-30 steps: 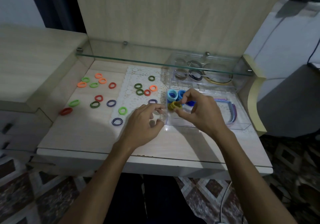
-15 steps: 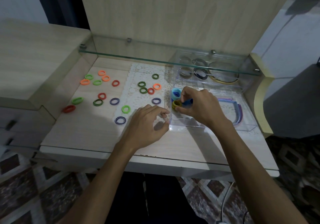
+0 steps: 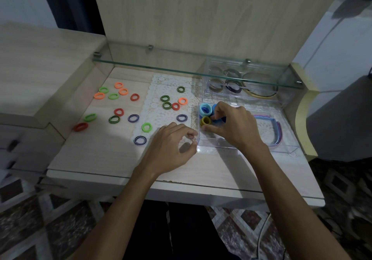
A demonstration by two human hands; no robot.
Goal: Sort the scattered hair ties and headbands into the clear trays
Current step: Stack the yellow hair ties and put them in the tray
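My right hand (image 3: 231, 127) reaches into the near clear tray (image 3: 285, 150) and pinches a stack of olive-yellow hair ties (image 3: 205, 120) at the tray's left end, beside light blue ties (image 3: 205, 108). Blue and purple headbands (image 3: 276, 128) lie at the tray's right end. My left hand (image 3: 171, 149) rests on the table just left of the tray, fingers curled and holding nothing. Several loose ties lie scattered to the left: orange (image 3: 99, 95), green (image 3: 146, 127), red (image 3: 80, 127), purple (image 3: 140, 140) and black-green striped (image 3: 114, 119).
A second clear tray (image 3: 281, 100) at the back holds darker ties and a gold headband (image 3: 259, 94), partly under a glass shelf (image 3: 153, 69). A white lace mat (image 3: 161, 116) covers the table's middle. The table's front edge (image 3: 181, 185) is near my arms.
My right hand has lowered the olive-yellow ties deeper into the tray's left end. My left hand has stayed beside the tray. The view has shifted slightly.
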